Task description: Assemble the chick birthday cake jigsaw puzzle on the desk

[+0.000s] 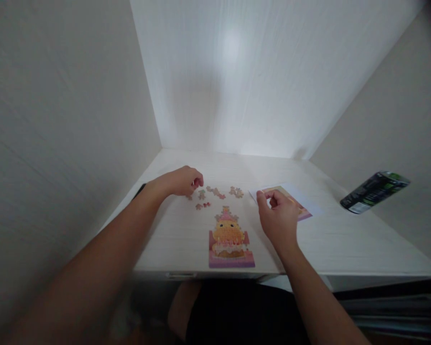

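Observation:
A partly assembled jigsaw puzzle [230, 239] with an orange figure on a pink base lies near the front edge of the white desk [345, 239]. Several loose puzzle pieces [219, 193] are scattered just behind it. My left hand [181, 181] rests at the left end of the loose pieces, fingers curled and pinching a small pink piece [197, 182]. My right hand [278, 215] hovers right of the puzzle, thumb and forefinger pinched over a picture card [303, 203]; whether it holds a piece I cannot tell.
A dark can with green markings [375, 191] lies on its side at the right of the desk. White walls close in on the left, back and right. A small dark object [140, 190] shows by my left wrist. My legs are below the desk edge.

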A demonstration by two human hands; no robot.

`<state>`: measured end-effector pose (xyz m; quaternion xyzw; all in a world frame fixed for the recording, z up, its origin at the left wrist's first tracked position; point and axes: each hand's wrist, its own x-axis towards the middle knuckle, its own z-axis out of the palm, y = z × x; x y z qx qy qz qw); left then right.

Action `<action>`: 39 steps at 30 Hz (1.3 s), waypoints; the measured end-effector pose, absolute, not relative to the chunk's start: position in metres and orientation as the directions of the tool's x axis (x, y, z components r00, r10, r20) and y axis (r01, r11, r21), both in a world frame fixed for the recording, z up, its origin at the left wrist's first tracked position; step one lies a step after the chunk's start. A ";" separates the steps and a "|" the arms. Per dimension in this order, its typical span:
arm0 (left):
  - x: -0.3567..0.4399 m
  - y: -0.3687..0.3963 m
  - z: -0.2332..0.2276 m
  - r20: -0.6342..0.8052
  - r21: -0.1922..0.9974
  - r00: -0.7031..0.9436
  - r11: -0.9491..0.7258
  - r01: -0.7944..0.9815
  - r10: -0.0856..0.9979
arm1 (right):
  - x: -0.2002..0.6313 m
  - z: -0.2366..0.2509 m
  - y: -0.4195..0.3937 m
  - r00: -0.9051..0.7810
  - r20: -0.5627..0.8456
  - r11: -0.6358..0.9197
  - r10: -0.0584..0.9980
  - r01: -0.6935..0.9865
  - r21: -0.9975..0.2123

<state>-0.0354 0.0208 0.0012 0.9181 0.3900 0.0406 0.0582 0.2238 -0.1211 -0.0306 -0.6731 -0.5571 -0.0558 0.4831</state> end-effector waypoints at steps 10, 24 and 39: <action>-0.027 0.018 -0.004 -0.073 0.181 0.690 -0.671 0.719 0.720 | 0.218 -0.042 -0.102 0.408 0.626 0.116 0.665 0.771 -0.627; -0.025 0.021 -0.010 0.031 0.176 0.714 -0.707 0.685 0.699 | 0.231 -0.064 -0.080 0.085 0.558 0.214 0.826 0.867 -0.450; 0.020 -0.006 -0.026 0.192 0.200 0.836 -0.854 0.480 0.514 | 0.242 -0.052 -0.086 -0.082 0.369 0.274 0.926 0.819 -0.504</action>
